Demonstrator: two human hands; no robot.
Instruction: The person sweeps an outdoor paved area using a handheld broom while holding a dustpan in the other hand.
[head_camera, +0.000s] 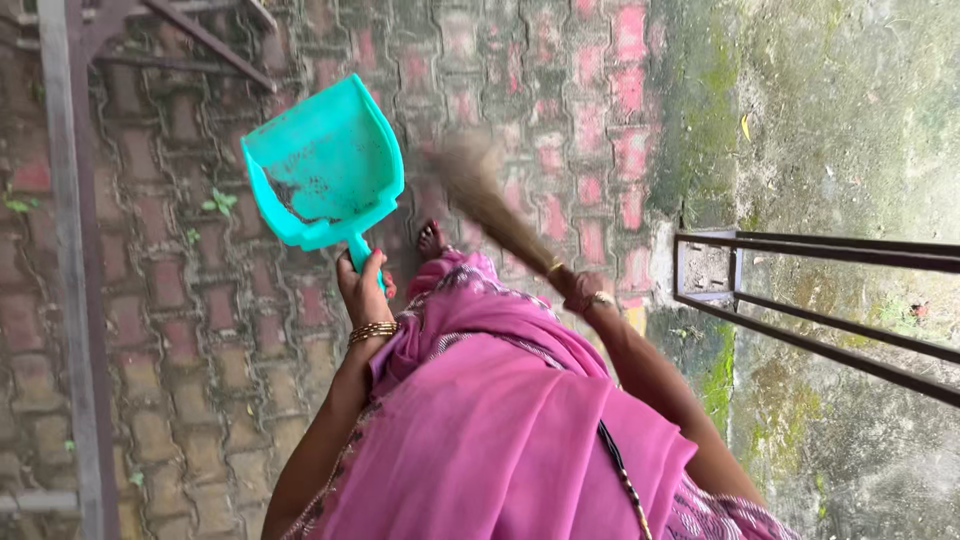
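A turquoise dustpan (325, 165) is gripped by its handle in the left hand (362, 290). A blurred broom (490, 205) is clasped in the right hand (580, 292). Sweeping seems in hand; the dustpan must be lowered next.

My railing (820, 300) is the marker. Its dark bars block my right hand (580, 295) from swinging toward the mossy wall (850, 120) behind it. Away from the railing, open paving (560, 120) gives the broom (490, 200) room. Farther from it, across the paving, a metal frame (70, 250) hems in my left hand (362, 290) and dustpan (325, 165).
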